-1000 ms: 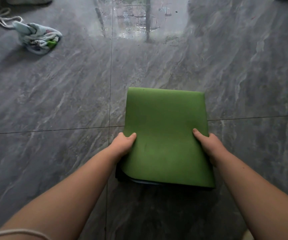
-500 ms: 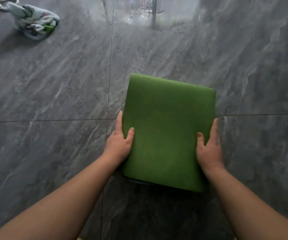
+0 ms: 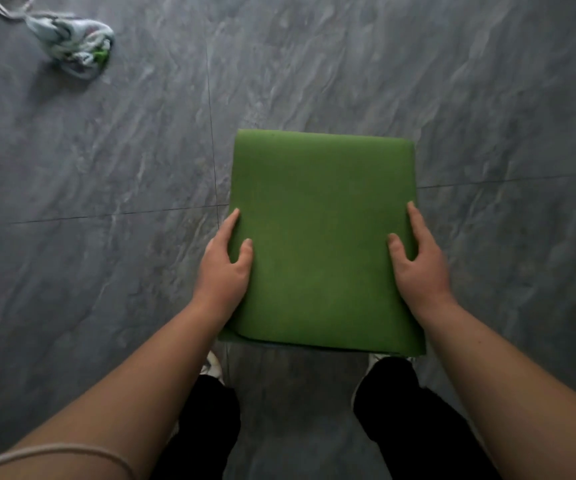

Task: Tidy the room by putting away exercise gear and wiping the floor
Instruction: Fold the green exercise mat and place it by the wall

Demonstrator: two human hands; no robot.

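Both hands' grip clamps mat [image 3: 321, 237]; bag [image 3: 75, 51] far-left.

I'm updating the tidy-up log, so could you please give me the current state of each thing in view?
Green mat: folded flat, held up off the floor by both side edges.
Left hand: gripping the mat's left edge, thumb on top.
Right hand: gripping the mat's right edge, thumb on top.
Drawstring bag: crumpled on the floor, far left, untouched.
Floor: grey tiles, glossy.

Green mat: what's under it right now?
Below the mat, held by the left hand and right hand, show grey floor, shoe tips and dark trouser legs. Fingers beneath it are hidden.
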